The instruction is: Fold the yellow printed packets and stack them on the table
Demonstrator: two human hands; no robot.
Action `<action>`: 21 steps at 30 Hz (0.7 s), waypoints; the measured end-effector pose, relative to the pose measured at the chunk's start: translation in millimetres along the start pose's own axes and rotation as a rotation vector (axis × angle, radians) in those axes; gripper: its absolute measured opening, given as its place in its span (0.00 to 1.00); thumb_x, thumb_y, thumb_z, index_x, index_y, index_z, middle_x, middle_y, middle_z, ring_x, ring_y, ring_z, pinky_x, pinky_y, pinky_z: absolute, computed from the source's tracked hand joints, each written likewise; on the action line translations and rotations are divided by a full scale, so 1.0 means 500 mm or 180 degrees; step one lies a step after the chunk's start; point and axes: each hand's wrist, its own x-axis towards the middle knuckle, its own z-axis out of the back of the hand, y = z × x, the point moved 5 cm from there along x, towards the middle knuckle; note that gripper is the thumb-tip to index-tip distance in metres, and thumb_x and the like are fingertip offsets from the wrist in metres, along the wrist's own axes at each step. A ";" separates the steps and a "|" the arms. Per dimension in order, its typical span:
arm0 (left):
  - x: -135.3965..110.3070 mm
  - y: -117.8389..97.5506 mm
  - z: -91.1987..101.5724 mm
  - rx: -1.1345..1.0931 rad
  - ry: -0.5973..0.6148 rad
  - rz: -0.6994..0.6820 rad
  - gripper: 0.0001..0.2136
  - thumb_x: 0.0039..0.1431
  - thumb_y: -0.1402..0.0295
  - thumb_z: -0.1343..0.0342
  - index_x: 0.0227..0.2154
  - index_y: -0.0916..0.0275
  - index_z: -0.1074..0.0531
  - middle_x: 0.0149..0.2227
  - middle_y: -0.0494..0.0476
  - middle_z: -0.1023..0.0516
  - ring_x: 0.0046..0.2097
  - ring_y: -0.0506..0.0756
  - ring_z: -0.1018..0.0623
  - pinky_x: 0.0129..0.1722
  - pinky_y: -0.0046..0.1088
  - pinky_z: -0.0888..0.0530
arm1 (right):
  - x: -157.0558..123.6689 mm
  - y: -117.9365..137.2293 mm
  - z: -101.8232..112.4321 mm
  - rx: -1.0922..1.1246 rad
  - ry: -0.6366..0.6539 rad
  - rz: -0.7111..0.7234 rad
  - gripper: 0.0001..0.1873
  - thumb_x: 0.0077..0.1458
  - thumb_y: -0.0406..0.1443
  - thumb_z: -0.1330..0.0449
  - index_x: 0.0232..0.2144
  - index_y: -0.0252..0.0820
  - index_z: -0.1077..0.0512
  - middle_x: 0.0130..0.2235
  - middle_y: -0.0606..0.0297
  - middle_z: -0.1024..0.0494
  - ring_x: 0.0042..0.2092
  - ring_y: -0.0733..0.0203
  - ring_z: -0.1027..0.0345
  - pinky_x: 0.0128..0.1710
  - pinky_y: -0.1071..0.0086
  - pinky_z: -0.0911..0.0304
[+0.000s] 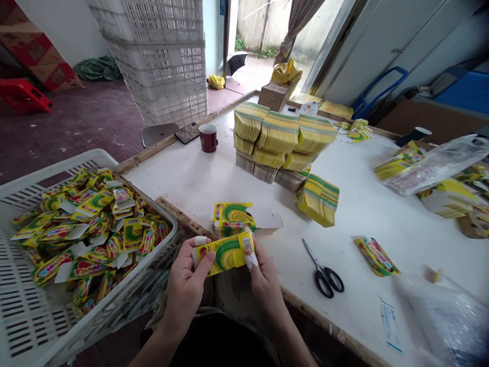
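Between both hands, just off the table's front edge, is a yellow and green crayon box (226, 255). My left hand (187, 275) grips its left end, thumb across the printed face. At the right end my right hand (263, 270) closes round the side near the barcode. White tape wraps fingers on both hands. Beyond them on the table lie several more flat yellow boxes (234, 213), one with a white flap sticking out to the right. Black-handled scissors (323, 275) rest to the right of my right hand.
A white plastic basket (15, 285) at left holds many small boxes. Banded stacks of yellow cartons (278, 132) stand mid-table, near a dark red mug (208, 138) and a phone (187, 133). Plastic bags (446, 311) and a crayon pack (376, 256) lie at right. White crates (164, 61) rise behind.
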 end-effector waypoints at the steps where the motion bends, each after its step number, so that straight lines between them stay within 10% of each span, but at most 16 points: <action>1: -0.001 0.004 -0.001 0.0054 0.0008 0.0007 0.14 0.57 0.63 0.40 0.44 0.57 0.34 0.30 0.47 0.26 0.31 0.49 0.26 0.35 0.23 0.26 | 0.002 -0.002 0.003 -0.0114 -0.0060 -0.0033 0.23 0.67 0.42 0.54 0.58 0.38 0.34 0.46 0.54 0.21 0.45 0.54 0.25 0.44 0.64 0.28; 13: 0.004 0.004 0.006 0.0404 0.0197 0.0113 0.13 0.56 0.62 0.39 0.42 0.59 0.30 0.32 0.51 0.23 0.33 0.51 0.23 0.37 0.25 0.26 | 0.012 0.011 0.013 -0.0885 -0.0485 0.0056 0.22 0.65 0.41 0.53 0.50 0.35 0.26 0.26 0.64 0.22 0.23 0.63 0.34 0.23 0.72 0.38; 21: 0.021 -0.038 0.068 0.0707 -0.0523 -0.0281 0.14 0.54 0.61 0.37 0.41 0.58 0.29 0.34 0.49 0.23 0.34 0.50 0.24 0.36 0.22 0.26 | 0.012 0.024 0.008 -0.0756 -0.0235 0.0402 0.21 0.65 0.39 0.54 0.55 0.37 0.31 0.38 0.59 0.19 0.32 0.59 0.25 0.31 0.69 0.31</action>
